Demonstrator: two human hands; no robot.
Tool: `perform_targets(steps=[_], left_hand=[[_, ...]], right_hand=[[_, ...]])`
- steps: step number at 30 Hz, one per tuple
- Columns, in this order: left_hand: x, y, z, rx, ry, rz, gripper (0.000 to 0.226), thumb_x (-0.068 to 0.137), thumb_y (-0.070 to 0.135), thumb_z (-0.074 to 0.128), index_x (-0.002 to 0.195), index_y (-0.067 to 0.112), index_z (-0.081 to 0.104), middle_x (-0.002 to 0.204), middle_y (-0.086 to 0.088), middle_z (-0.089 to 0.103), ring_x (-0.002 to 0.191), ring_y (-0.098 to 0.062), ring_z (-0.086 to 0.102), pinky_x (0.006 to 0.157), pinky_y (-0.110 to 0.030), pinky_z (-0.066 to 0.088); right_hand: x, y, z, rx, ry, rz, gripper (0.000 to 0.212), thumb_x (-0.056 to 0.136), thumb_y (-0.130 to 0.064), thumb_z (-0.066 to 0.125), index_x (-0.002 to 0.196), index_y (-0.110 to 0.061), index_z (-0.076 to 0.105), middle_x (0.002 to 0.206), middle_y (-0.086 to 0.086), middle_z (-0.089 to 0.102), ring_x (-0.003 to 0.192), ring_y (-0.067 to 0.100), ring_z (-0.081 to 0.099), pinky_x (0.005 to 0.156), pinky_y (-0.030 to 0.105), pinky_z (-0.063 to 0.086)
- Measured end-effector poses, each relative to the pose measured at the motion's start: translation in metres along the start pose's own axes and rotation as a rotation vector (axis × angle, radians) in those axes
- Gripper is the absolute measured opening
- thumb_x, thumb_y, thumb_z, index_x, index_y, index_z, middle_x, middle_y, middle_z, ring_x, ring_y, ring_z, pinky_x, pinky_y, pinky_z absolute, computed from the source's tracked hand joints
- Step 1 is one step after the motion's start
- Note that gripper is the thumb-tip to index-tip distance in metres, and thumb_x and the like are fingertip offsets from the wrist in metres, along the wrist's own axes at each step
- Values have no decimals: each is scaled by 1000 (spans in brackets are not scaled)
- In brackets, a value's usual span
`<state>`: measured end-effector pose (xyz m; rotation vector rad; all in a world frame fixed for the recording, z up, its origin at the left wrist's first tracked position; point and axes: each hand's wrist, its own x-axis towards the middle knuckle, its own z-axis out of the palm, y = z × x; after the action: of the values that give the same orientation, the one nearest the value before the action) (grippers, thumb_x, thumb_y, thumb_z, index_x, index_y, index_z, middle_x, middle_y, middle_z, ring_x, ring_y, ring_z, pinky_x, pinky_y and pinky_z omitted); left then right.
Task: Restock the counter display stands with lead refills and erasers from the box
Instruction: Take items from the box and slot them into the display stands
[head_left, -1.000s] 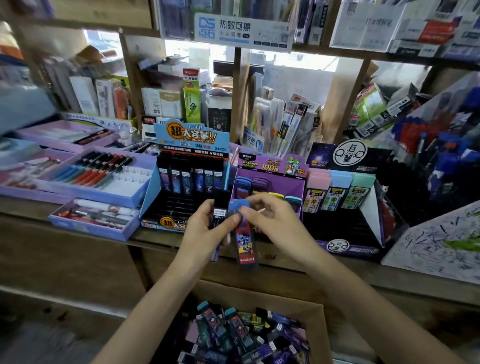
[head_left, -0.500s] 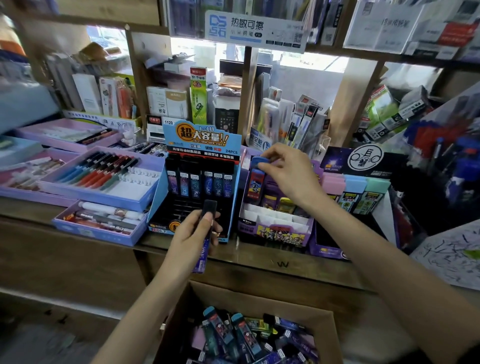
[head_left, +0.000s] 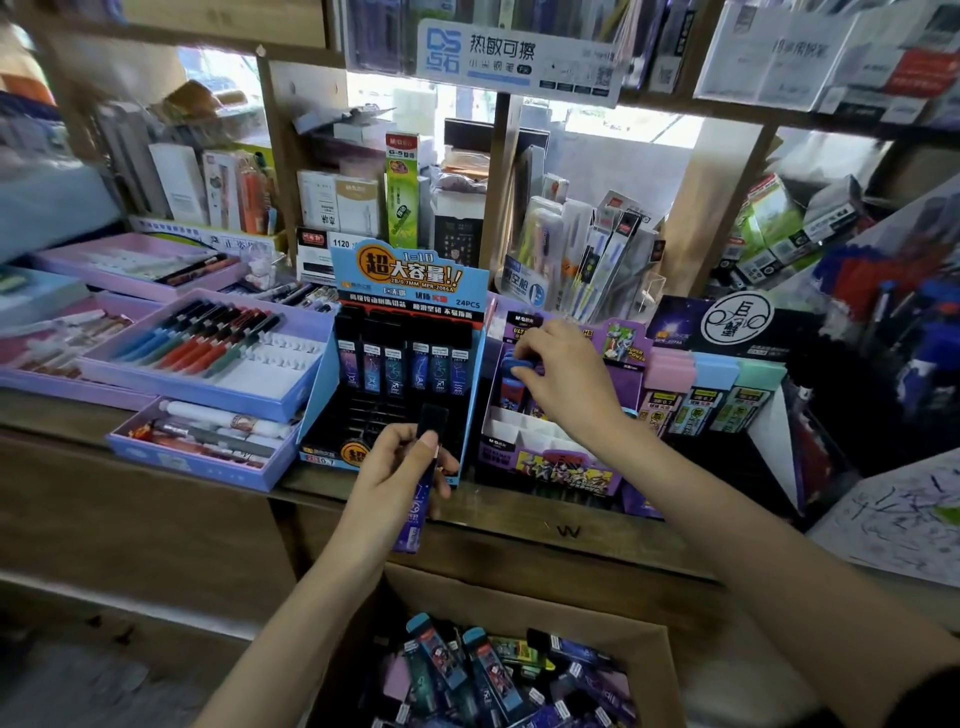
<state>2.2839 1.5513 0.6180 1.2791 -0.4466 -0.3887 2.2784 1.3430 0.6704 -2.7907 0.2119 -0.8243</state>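
A left hand (head_left: 395, 467) grips one black-capped refill (head_left: 415, 514) before the blue stand (head_left: 410, 283), which shows six refills (head_left: 395, 371) in a row; the right hand (head_left: 566, 379) pinches one blue-capped refill (head_left: 522, 371) between its fingers at the purple stand (head_left: 550, 467). The box (head_left: 649, 649) sits below the wooden worktop (head_left: 571, 530), with crowded shop shelves (head_left: 675, 98) behind

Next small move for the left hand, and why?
Probably lift the left hand and slot its black-capped lead refill into an empty lower row of the blue display stand: only its top row is filled, and the right hand holds a blue-capped refill in the purple stand.
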Motion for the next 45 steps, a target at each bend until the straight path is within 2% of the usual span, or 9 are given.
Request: perform_targets(steps=[5, 9, 11, 16, 22, 28, 31, 36, 45], left_hand=[[-4, 3, 5, -11, -32, 13, 9, 96, 16, 44, 90, 10, 49, 72, 0, 66, 59, -12, 59, 47, -24, 47], [-5, 4, 14, 5, -112, 73, 12, 94, 17, 45, 96, 8, 51, 73, 1, 66, 62, -12, 61, 52, -24, 50], [-5, 4, 18, 27, -153, 119, 19, 90, 21, 47, 100, 6, 53, 74, 2, 65, 63, -12, 62, 54, -23, 51], [-3, 2, 26, 56, -197, 149, 19, 87, 24, 50, 98, 9, 55, 76, 3, 66, 66, -12, 63, 55, -23, 53], [7, 12, -5, 370, -95, 250, 28, 80, 35, 56, 105, 23, 60, 102, 6, 66, 95, 0, 61, 80, -14, 47], [34, 8, -69, 932, -46, 258, 52, 76, 42, 65, 122, 21, 55, 120, 3, 57, 116, -17, 52, 98, -40, 45], [43, 1, -85, 1111, -83, 271, 63, 74, 45, 68, 126, 13, 56, 129, -4, 55, 123, -22, 49, 104, -38, 40], [45, -15, -94, 1166, -103, 299, 51, 79, 37, 72, 124, 15, 60, 135, 0, 53, 126, -19, 47, 105, -33, 37], [46, -23, -98, 1171, -57, 344, 49, 80, 40, 70, 124, 20, 61, 133, 5, 53, 124, -15, 46, 98, -24, 32]], right_hand=[[-14, -13, -11, -66, 73, -78, 18, 91, -21, 58, 101, -7, 66, 101, 6, 54, 101, 24, 46, 88, 33, 37], [-50, -44, -24, 477, -163, 56, 14, 91, -27, 58, 93, -16, 67, 90, -2, 61, 85, 9, 54, 72, 16, 38], [-67, -51, -27, 693, -287, 144, 12, 91, -26, 60, 91, -15, 65, 81, -1, 66, 78, 9, 61, 69, 19, 47], [-74, -48, -33, 978, -237, 244, 8, 88, -11, 64, 89, -19, 63, 76, -6, 61, 69, 1, 60, 66, 15, 49], [-37, -46, -38, 919, -153, 269, 17, 83, -8, 68, 82, -24, 62, 78, -8, 60, 70, 6, 58, 69, 23, 50], [29, -50, -24, 766, 20, 305, 9, 83, -6, 67, 85, -13, 62, 83, 7, 66, 81, 25, 65, 81, 40, 54], [49, -57, -7, 622, 13, 262, 9, 83, -9, 67, 90, -6, 63, 88, 13, 68, 81, 24, 64, 76, 33, 52], [58, -65, 17, 433, -45, 158, 14, 83, -11, 68, 97, -7, 68, 83, 6, 65, 78, 15, 57, 70, 20, 40], [57, -67, 30, 516, -110, 239, 16, 84, -5, 67, 99, 0, 66, 87, 19, 69, 81, 29, 67, 84, 44, 53]])
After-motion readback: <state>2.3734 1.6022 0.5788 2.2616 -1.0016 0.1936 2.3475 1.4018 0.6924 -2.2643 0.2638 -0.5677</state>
